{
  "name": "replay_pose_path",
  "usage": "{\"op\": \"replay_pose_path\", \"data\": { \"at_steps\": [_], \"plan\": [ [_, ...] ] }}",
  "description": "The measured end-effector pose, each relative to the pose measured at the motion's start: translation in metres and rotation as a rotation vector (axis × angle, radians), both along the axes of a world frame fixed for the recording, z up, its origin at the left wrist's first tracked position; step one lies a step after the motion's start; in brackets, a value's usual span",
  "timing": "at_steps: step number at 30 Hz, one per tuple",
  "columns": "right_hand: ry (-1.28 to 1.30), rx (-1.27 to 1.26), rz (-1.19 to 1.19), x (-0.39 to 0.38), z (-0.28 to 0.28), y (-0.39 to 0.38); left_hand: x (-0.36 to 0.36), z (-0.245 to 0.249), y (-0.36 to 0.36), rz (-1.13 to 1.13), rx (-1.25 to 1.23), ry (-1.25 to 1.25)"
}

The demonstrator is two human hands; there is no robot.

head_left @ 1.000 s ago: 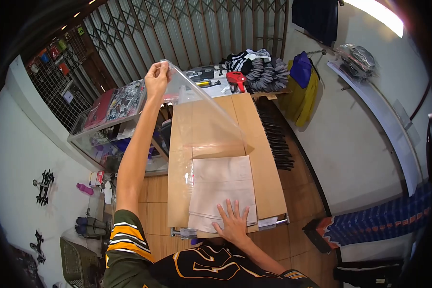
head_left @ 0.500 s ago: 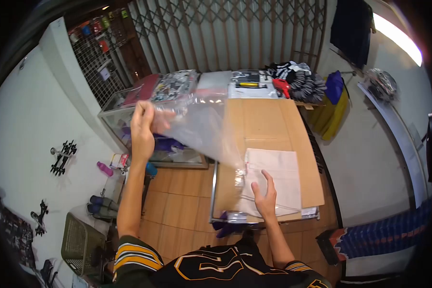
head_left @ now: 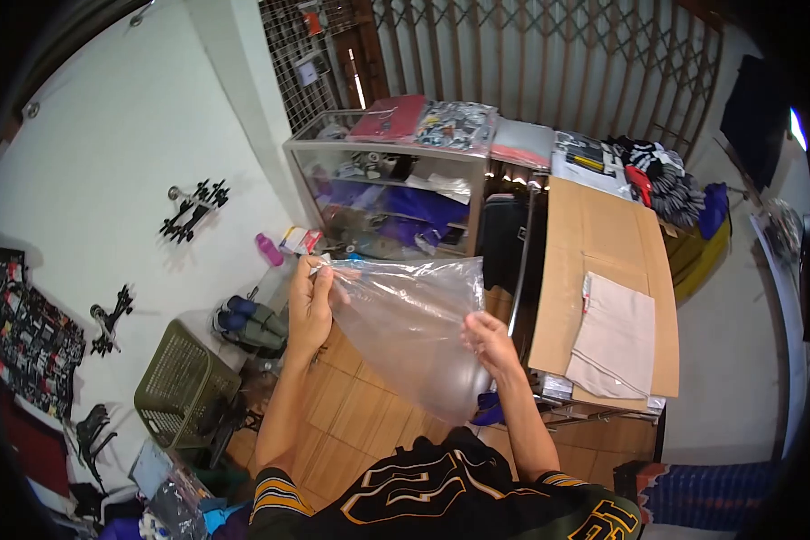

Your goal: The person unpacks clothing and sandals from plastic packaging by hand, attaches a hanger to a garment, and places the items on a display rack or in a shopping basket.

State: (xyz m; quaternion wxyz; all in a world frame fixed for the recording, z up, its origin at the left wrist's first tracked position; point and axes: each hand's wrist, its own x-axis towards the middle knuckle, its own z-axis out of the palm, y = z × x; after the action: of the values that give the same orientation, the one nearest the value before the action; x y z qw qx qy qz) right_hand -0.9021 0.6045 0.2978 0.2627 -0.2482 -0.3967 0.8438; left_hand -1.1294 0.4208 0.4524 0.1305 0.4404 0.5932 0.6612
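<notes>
clear plastic bag (head_left: pixel 409 324) in the left hand (head_left: pixel 310 303)
clamped at its top corner — right hand (head_left: pixel 491 344) curled at its side edge, gripping or not, cannot tell

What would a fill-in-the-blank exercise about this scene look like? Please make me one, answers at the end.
1. The see-through piece between the left hand and the right hand is made of ____.
2. The folded pale cloth lies on a flat piece of brown ____.
3. Of the person's two hands, the one nearer that cloth is the ____ one.
4. The basket near the white wall is coloured ____.

Missing words: plastic; cardboard; right; green.
</notes>
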Motion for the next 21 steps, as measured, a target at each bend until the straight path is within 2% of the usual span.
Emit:
{"op": "replay_pose_path", "data": {
  "at_steps": [2, 3, 8, 10, 11, 14, 17, 21],
  "plan": [
    [-0.029, 0.152, -0.053, -0.005, 0.010, 0.001, -0.014, -0.008, -0.010, 0.124, -0.007, 0.049],
    [-0.030, 0.195, -0.075, -0.009, 0.017, 0.001, -0.017, -0.011, -0.013, 0.130, 0.002, -0.031],
    [-0.046, 0.407, -0.200, -0.033, 0.032, 0.013, -0.041, -0.034, -0.008, 0.141, -0.008, -0.051],
    [-0.018, 0.418, -0.254, -0.045, 0.029, 0.023, -0.052, -0.037, -0.001, 0.190, -0.077, -0.026],
    [-0.018, 0.417, -0.256, -0.051, 0.027, 0.028, -0.059, -0.045, 0.008, 0.241, -0.029, 0.053],
    [-0.012, 0.401, -0.287, -0.068, 0.031, 0.046, -0.083, -0.054, 0.031, 0.239, -0.031, 0.064],
    [-0.037, 0.381, -0.336, -0.087, 0.036, 0.070, -0.099, -0.055, 0.066, 0.171, 0.031, -0.049],
    [-0.027, 0.456, -0.405, -0.105, 0.036, 0.111, -0.135, -0.069, 0.113, 0.122, -0.015, -0.001]
  ]
}}
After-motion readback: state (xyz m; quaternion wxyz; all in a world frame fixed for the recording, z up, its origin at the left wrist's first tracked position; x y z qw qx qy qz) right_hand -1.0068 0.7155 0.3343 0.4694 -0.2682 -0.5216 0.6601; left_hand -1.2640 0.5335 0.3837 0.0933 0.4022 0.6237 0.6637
